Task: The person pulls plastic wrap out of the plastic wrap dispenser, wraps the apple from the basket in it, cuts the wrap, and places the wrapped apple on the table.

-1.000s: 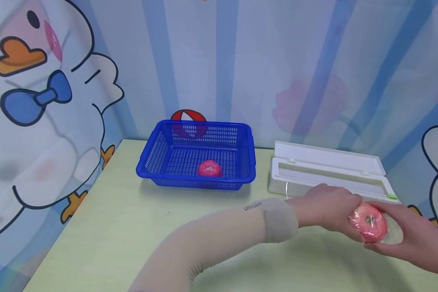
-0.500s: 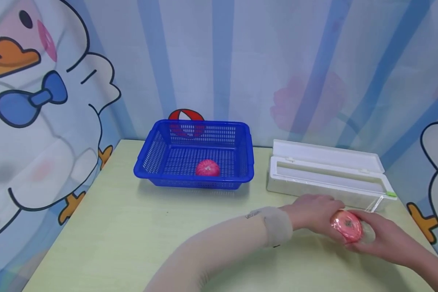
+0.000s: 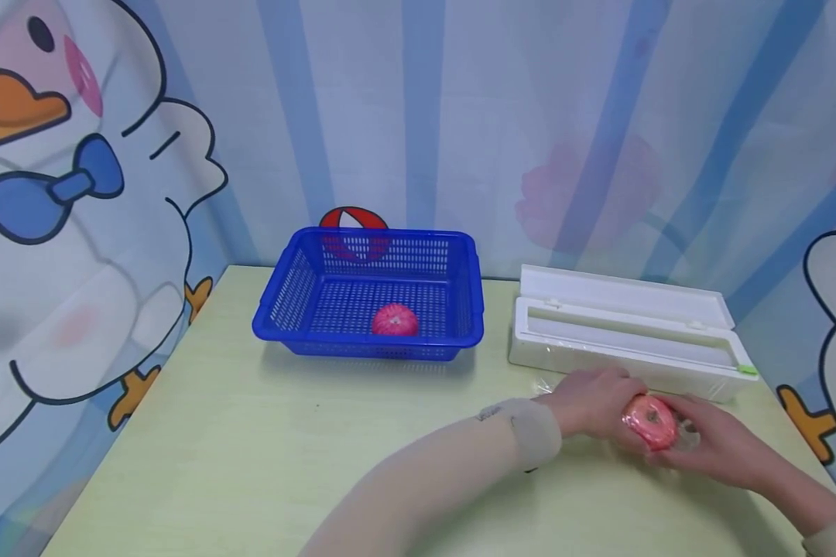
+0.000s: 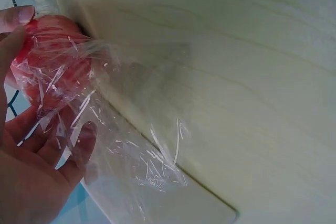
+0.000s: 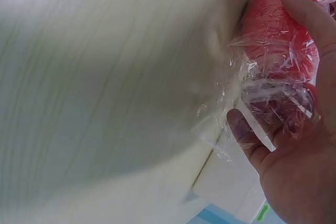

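Observation:
Both hands hold a red apple (image 3: pixel 649 422) above the right part of the table. My left hand (image 3: pixel 599 402) grips its left side, and my right hand (image 3: pixel 724 442) holds it from the right with thumb and fingers spread around it. Clear plastic wrap (image 4: pixel 152 161) covers the apple in crinkled folds. A loose flap of it trails below the fruit in the left wrist view, over the left fingers. In the right wrist view, more wrap (image 5: pixel 262 87) bunches between the apple and the right fingers.
Just behind the hands stands a white plastic-wrap dispenser box (image 3: pixel 599 360), lid raised, with a green slider (image 3: pixel 747 370) at its right end. A blue basket (image 3: pixel 369 340) at the back left contains another pinkish-red apple (image 3: pixel 395 319). A printed curtain (image 3: pixel 488 139) hangs behind the table.
Both hands have moved left and nearer the dispenser box with the apple. The loose wrap seen near the box's right end has gone from there; some now shows left of the left hand.

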`<action>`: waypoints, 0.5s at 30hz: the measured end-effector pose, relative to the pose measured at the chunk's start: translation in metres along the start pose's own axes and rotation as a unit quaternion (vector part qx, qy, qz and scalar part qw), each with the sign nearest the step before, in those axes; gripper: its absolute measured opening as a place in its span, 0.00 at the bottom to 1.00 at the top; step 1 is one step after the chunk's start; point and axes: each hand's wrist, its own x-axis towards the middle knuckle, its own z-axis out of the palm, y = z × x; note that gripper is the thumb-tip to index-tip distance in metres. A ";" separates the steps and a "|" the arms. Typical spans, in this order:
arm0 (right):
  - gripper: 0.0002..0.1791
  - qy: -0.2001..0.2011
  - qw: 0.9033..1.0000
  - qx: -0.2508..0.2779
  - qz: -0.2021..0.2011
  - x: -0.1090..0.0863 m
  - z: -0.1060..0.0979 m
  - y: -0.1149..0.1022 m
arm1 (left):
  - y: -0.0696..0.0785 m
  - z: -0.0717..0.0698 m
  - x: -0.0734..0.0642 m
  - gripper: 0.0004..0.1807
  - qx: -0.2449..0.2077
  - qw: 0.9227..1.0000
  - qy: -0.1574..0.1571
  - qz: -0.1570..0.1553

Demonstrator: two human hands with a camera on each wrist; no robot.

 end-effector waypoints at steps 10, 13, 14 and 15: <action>0.52 -0.002 1.000 0.019 0.011 0.002 0.003 0.000 | -0.005 0.004 0.004 0.32 0.010 1.000 0.005 0.006; 0.52 -0.004 1.000 0.028 0.012 0.002 0.004 0.000 | -0.006 0.005 0.004 0.32 0.012 1.000 0.005 0.010; 0.52 -0.004 1.000 0.028 0.012 0.001 0.004 0.000 | -0.006 0.005 0.004 0.32 0.012 1.000 0.005 0.011; 0.53 -0.005 1.000 0.027 0.010 0.001 0.004 0.000 | -0.006 0.005 0.004 0.32 0.013 1.000 0.006 0.013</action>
